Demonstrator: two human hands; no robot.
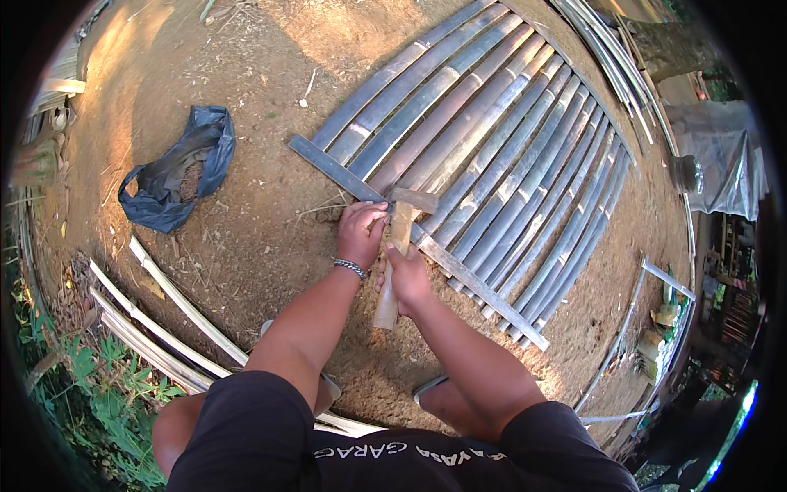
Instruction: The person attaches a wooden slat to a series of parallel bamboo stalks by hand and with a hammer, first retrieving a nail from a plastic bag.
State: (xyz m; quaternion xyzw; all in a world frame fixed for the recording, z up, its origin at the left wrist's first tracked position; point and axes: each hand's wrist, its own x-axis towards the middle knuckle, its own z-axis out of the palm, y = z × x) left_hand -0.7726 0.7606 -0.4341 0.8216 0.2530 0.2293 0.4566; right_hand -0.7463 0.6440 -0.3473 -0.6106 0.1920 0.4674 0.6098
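Note:
A row of long split bamboo slats (484,139) lies on the dirt in front of me, joined along the near side by a bamboo crosspiece (484,287). My right hand (407,279) is closed round the light wooden handle of a hammer (400,221), whose head rests over or just above the crosspiece. Close beside the hammer head, my left hand (361,234) has its fingertips pinched together at the crosspiece. Whatever they hold, if anything, is too small or hidden to make out. A chain bracelet circles my left wrist.
An open black plastic bag (215,148) with brown contents sits on the ground at left. Pale bamboo strips (156,344) lie at lower left beside green plants (106,402). More long strips (611,57) lie beyond the slats at right, near a clear plastic sheet (725,156).

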